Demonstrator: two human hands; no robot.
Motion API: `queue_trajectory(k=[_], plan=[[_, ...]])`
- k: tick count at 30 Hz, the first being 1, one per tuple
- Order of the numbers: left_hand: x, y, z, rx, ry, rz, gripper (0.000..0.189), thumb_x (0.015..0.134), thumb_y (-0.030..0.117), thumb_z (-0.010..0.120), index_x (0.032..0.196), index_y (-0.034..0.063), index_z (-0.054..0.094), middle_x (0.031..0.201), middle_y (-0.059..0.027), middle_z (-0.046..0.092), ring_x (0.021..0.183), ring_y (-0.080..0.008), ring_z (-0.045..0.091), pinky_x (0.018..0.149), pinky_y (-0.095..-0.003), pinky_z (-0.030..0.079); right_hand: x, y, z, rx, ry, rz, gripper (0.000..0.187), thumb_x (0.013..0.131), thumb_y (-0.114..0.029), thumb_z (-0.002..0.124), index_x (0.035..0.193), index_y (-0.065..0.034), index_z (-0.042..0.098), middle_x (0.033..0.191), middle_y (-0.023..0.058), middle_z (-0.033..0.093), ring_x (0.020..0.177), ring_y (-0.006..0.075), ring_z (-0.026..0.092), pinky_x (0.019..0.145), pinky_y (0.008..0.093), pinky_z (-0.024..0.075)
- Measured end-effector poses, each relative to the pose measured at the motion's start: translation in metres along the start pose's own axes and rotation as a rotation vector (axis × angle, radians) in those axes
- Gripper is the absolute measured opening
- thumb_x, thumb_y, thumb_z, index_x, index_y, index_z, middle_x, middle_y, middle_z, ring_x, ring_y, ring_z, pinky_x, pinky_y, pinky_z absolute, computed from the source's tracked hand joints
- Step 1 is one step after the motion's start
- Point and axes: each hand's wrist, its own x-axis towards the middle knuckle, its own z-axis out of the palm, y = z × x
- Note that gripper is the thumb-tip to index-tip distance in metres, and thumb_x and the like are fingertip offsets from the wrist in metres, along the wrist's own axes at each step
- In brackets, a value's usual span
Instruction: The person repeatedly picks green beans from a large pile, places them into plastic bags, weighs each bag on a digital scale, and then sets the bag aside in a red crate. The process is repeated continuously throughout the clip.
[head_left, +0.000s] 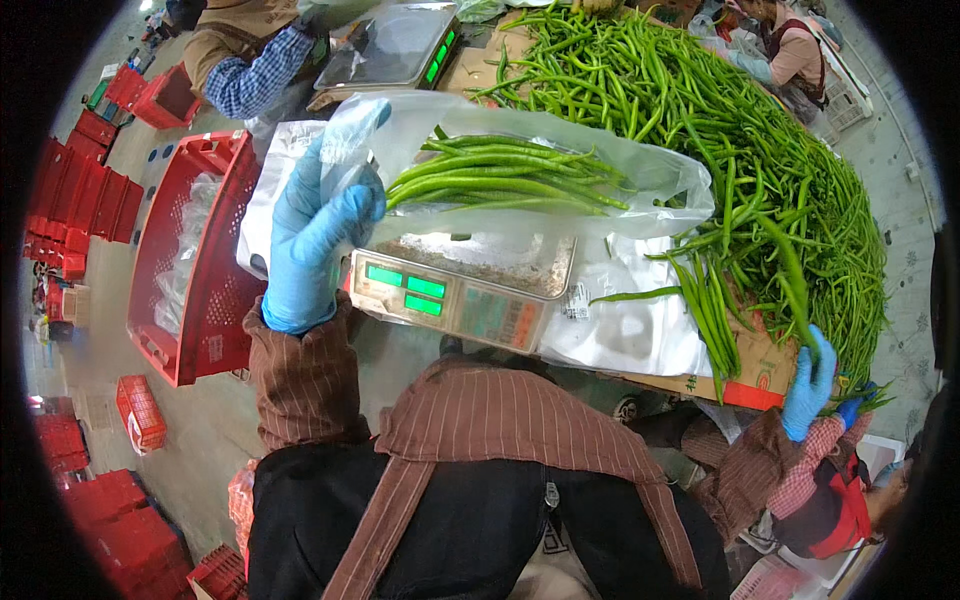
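Note:
My left hand (319, 232), in a blue glove, grips the mouth of a clear plastic bag (652, 176) with long green chili peppers (502, 176) lying inside. The bag is above the metal pan of a digital scale (450, 300) with lit green displays. My right hand (810, 382), also gloved in blue, holds one long green pepper (787, 262) at the edge of the large pepper heap (795, 172). Between my hands a small bunch of peppers (705, 322) lies partly on a stack of white plastic bags (630, 337).
A red crate (225, 300) holding filled clear bags stands at the left. A second scale (390, 52) is at the top, beside a person in checked sleeves (259, 71). Other people work at top right (799, 60) and lower right (817, 480). Red crates (90, 195) line the far left.

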Motion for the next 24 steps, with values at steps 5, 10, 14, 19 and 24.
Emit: queue_trajectory(k=[5, 10, 14, 19, 24], plan=[[-0.002, 0.003, 0.005, 0.044, -0.04, -0.016, 0.065, 0.081, 0.016, 0.065, 0.139, 0.0054, 0.036, 0.078, -0.0022, 0.054, 0.06, -0.0062, 0.044, 0.052, -0.0179, 0.035, 0.071, -0.123, 0.041, -0.214, -0.27, -0.521, 0.037, 0.071, 0.001, 0.06, 0.107, -0.0037, 0.064, 0.099, 0.0114, 0.062, 0.092, 0.0254, 0.057, 0.082, 0.0346, 0.0433], [0.006, 0.003, 0.004, 0.022, -0.082, -0.009, 0.064, 0.083, 0.012, 0.063, 0.139, 0.0056, 0.035, 0.08, -0.0023, 0.054, 0.064, -0.0069, 0.047, 0.055, -0.0191, 0.038, 0.088, -0.215, 0.234, -0.008, -0.276, -0.948, 0.02, 0.069, -0.004, 0.062, 0.088, -0.0094, 0.064, 0.079, 0.0085, 0.062, 0.075, 0.0276, 0.06, 0.068, 0.0377, 0.0477], [0.016, -0.006, -0.01, 0.065, -0.016, 0.022, 0.061, 0.083, 0.007, 0.063, 0.138, 0.0044, 0.036, 0.088, -0.0036, 0.056, 0.075, -0.0094, 0.052, 0.065, -0.0215, 0.044, 0.085, -0.229, 0.278, -0.028, -0.417, -0.847, 0.03, 0.068, -0.004, 0.065, 0.097, -0.0103, 0.063, 0.091, 0.0095, 0.065, 0.086, 0.0298, 0.061, 0.077, 0.04, 0.0481], [0.013, -0.017, -0.023, 0.191, 0.127, 0.045, 0.051, 0.081, 0.007, 0.068, 0.126, 0.001, 0.045, 0.11, -0.0063, 0.055, 0.099, -0.0133, 0.053, 0.086, -0.0265, 0.044, 0.1, -0.205, 0.181, 0.404, -0.214, -0.506, 0.03, 0.075, 0.006, 0.059, 0.103, -0.0048, 0.065, 0.103, 0.0091, 0.065, 0.088, 0.0232, 0.063, 0.08, 0.0318, 0.0483], [0.01, -0.024, -0.019, 0.352, 0.121, 0.148, 0.063, 0.072, 0.023, 0.078, 0.121, 0.0014, 0.045, 0.107, -0.0066, 0.054, 0.094, -0.0144, 0.05, 0.086, -0.0289, 0.043, 0.089, -0.17, 0.113, 0.817, 0.374, -0.196, 0.046, 0.094, -0.025, 0.051, 0.124, 0.0085, 0.043, 0.062, -0.0029, 0.04, 0.051, 0.0054, 0.032, 0.044, 0.0212, 0.0249]])
